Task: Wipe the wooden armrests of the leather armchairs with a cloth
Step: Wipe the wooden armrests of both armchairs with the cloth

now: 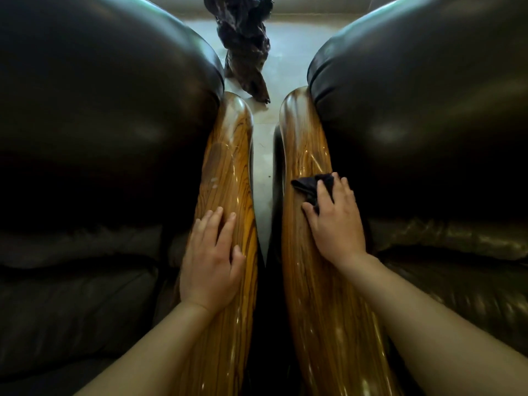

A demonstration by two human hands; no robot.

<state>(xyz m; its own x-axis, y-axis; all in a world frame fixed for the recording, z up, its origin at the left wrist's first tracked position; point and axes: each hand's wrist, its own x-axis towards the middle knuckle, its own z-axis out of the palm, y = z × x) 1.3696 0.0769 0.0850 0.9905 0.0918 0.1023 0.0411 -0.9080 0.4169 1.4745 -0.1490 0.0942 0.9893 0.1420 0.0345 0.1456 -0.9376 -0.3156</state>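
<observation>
Two glossy wooden armrests run away from me side by side, with a narrow gap between them. My left hand point(213, 258) lies flat and empty on the left armrest point(228, 155), fingers spread. My right hand point(335, 221) presses a dark cloth point(310, 185) onto the right armrest point(300, 144). Most of the cloth is under my palm; a corner sticks out ahead of my fingers and to the left.
Dark leather armchairs flank the armrests, one at the left point(100, 110) and one at the right point(428, 95). A dark gnarled wooden sculpture point(243, 44) stands on the pale floor point(288, 61) beyond the gap.
</observation>
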